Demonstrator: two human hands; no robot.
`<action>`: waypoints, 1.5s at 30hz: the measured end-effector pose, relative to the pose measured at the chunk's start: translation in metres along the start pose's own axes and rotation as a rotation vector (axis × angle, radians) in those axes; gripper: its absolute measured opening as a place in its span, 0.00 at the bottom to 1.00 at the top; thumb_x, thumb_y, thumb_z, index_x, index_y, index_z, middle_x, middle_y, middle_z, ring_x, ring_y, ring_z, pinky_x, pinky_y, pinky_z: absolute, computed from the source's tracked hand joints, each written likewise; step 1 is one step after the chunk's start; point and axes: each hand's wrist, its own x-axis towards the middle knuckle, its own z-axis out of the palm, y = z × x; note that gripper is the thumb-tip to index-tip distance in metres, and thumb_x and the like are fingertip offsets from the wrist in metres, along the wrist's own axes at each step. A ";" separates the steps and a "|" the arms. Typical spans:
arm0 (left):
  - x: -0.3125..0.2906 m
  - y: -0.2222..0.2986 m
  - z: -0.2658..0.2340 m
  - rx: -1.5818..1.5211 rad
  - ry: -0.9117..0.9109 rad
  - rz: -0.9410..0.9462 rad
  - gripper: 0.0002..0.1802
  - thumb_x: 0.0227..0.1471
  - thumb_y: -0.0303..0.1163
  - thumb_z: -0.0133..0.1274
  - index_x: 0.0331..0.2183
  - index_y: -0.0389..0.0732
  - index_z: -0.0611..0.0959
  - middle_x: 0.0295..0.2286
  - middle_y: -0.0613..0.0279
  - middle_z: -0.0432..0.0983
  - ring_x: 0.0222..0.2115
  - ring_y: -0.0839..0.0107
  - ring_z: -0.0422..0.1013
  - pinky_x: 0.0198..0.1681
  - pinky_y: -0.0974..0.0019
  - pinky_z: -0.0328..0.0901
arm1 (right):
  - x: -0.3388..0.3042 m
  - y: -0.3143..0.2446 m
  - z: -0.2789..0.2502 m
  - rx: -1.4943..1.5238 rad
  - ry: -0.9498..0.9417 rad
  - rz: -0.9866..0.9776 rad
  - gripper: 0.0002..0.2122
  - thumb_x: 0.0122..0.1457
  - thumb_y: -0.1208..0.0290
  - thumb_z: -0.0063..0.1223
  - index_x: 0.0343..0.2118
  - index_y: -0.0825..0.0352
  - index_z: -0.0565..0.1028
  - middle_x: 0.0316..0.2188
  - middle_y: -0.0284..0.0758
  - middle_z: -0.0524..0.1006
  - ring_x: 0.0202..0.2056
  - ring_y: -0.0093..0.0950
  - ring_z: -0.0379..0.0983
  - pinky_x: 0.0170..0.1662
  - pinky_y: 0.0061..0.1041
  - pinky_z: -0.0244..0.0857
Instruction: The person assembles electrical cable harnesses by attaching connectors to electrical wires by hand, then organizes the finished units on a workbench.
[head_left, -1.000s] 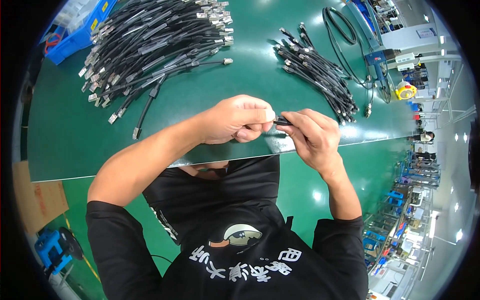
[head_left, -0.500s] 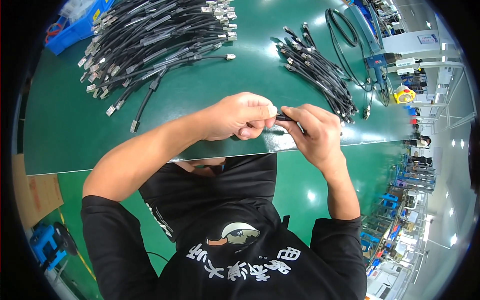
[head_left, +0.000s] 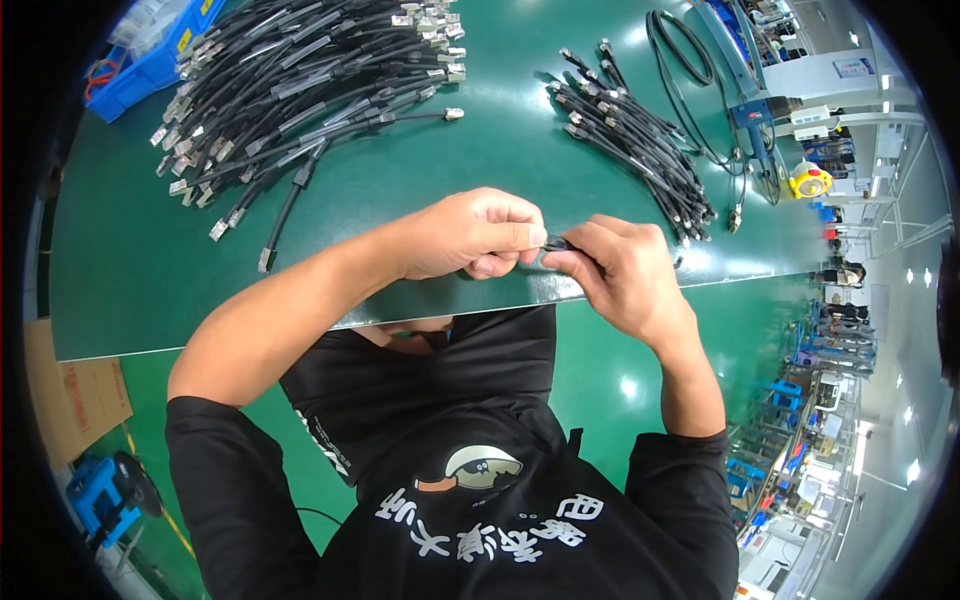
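Just above the table's near edge, both hands meet at a short black cable (head_left: pixel 557 243). My left hand (head_left: pixel 470 235) is closed, thumb and index finger pinching the cable's left tip, which the fingertips mostly hide. From the other side my right hand (head_left: pixel 628 265) grips its dark body between thumb and curled fingers. What kind of end it has cannot be made out. Beyond my left hand lies a large heap of black network cables (head_left: pixel 300 100) with clear plugs. A smaller bundle of black cables (head_left: pixel 640 150) rests beyond my right hand.
The green table (head_left: pixel 400 170) bears everything. A blue bin (head_left: pixel 150 85) stands at the far left. Toward the right are a coiled dark cable (head_left: pixel 690 75), a blue heat gun (head_left: pixel 757 120) and a yellow round object (head_left: pixel 809 180). A cardboard box (head_left: pixel 90 405) is low at left.
My right hand's fingers have curled further over the cable, and its thumb has come closer to my left fingertips. The left hand keeps its pinch. The view has shifted slightly.
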 end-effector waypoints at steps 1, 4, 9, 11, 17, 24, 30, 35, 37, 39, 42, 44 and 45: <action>0.001 0.001 0.000 0.009 -0.010 -0.003 0.16 0.69 0.41 0.53 0.32 0.40 0.79 0.19 0.75 0.64 0.18 0.85 0.57 0.22 0.74 0.49 | 0.000 0.002 0.003 -0.005 0.011 0.006 0.12 0.59 0.65 0.69 0.30 0.69 0.80 0.22 0.40 0.76 0.24 0.44 0.75 0.27 0.39 0.67; 0.002 0.001 0.001 0.066 0.025 -0.029 0.15 0.71 0.40 0.51 0.35 0.39 0.79 0.20 0.74 0.65 0.20 0.84 0.60 0.22 0.75 0.51 | -0.001 0.004 0.002 -0.103 -0.002 -0.029 0.10 0.55 0.66 0.69 0.28 0.64 0.79 0.22 0.36 0.75 0.26 0.39 0.76 0.30 0.38 0.66; -0.001 0.000 0.002 -0.180 0.029 0.063 0.22 0.74 0.46 0.48 0.40 0.35 0.79 0.22 0.70 0.67 0.21 0.82 0.61 0.23 0.76 0.55 | 0.012 -0.002 -0.030 -0.339 0.440 -0.208 0.12 0.46 0.69 0.73 0.34 0.62 0.83 0.30 0.28 0.81 0.33 0.32 0.75 0.41 0.33 0.65; 0.000 0.006 0.004 -0.063 0.101 0.058 0.24 0.73 0.49 0.48 0.43 0.34 0.79 0.24 0.69 0.68 0.21 0.81 0.63 0.23 0.76 0.57 | 0.001 -0.008 -0.047 -0.094 0.562 -0.127 0.14 0.43 0.80 0.73 0.35 0.65 0.83 0.33 0.33 0.83 0.35 0.34 0.77 0.42 0.33 0.71; 0.000 0.011 0.008 -0.201 0.153 0.135 0.28 0.68 0.39 0.58 0.61 0.33 0.74 0.29 0.65 0.72 0.25 0.79 0.66 0.25 0.76 0.59 | -0.031 0.002 -0.025 0.687 0.694 0.105 0.09 0.55 0.88 0.69 0.34 0.71 0.80 0.40 0.40 0.81 0.41 0.26 0.79 0.45 0.26 0.73; -0.002 0.011 0.002 -0.261 0.126 0.200 0.17 0.67 0.26 0.56 0.55 0.33 0.78 0.26 0.66 0.72 0.23 0.80 0.65 0.26 0.75 0.59 | -0.061 0.019 0.016 1.074 0.642 0.376 0.06 0.58 0.88 0.66 0.32 0.71 0.78 0.38 0.42 0.81 0.34 0.29 0.83 0.41 0.28 0.80; -0.003 0.012 -0.006 -0.293 0.261 0.312 0.14 0.66 0.31 0.58 0.50 0.36 0.82 0.27 0.70 0.74 0.23 0.84 0.65 0.26 0.76 0.59 | -0.091 0.054 0.015 1.071 0.638 0.579 0.06 0.58 0.84 0.67 0.30 0.71 0.78 0.33 0.42 0.81 0.30 0.27 0.79 0.39 0.26 0.77; 0.001 0.013 -0.005 -0.309 0.237 0.298 0.14 0.66 0.35 0.58 0.48 0.36 0.81 0.27 0.68 0.74 0.24 0.82 0.65 0.26 0.75 0.59 | -0.113 0.089 -0.001 0.852 0.642 0.693 0.07 0.57 0.83 0.67 0.29 0.70 0.77 0.35 0.38 0.80 0.34 0.23 0.78 0.43 0.24 0.73; 0.003 0.012 -0.003 -0.340 0.129 0.290 0.17 0.68 0.40 0.55 0.48 0.35 0.81 0.26 0.64 0.74 0.23 0.80 0.65 0.27 0.74 0.59 | -0.107 0.099 -0.004 0.347 0.694 0.477 0.06 0.56 0.83 0.67 0.31 0.70 0.78 0.40 0.36 0.79 0.41 0.24 0.77 0.49 0.24 0.72; 0.003 0.008 -0.003 -0.307 0.118 0.275 0.22 0.70 0.46 0.51 0.48 0.34 0.80 0.26 0.62 0.74 0.23 0.78 0.64 0.26 0.73 0.60 | -0.081 0.075 -0.003 0.452 0.682 0.356 0.08 0.56 0.80 0.68 0.37 0.70 0.79 0.42 0.36 0.79 0.47 0.29 0.77 0.54 0.28 0.70; -0.004 0.005 -0.004 -0.312 0.089 0.258 0.26 0.71 0.50 0.48 0.48 0.33 0.81 0.26 0.61 0.74 0.22 0.77 0.65 0.26 0.73 0.60 | -0.037 0.024 -0.005 0.326 0.376 0.190 0.17 0.55 0.76 0.69 0.48 0.70 0.80 0.50 0.41 0.80 0.54 0.35 0.77 0.59 0.33 0.68; -0.003 0.008 -0.002 -0.298 0.103 0.235 0.26 0.72 0.50 0.46 0.50 0.34 0.80 0.26 0.60 0.74 0.23 0.77 0.67 0.26 0.74 0.62 | -0.020 0.016 0.011 0.464 0.289 0.122 0.24 0.56 0.70 0.72 0.54 0.69 0.76 0.49 0.44 0.81 0.51 0.39 0.80 0.56 0.34 0.72; -0.001 0.009 0.000 -0.292 0.109 0.225 0.26 0.72 0.50 0.44 0.50 0.35 0.79 0.26 0.60 0.74 0.23 0.77 0.68 0.26 0.74 0.62 | -0.015 0.013 0.025 0.625 0.286 0.166 0.24 0.59 0.69 0.71 0.56 0.69 0.75 0.45 0.42 0.82 0.44 0.31 0.81 0.50 0.30 0.73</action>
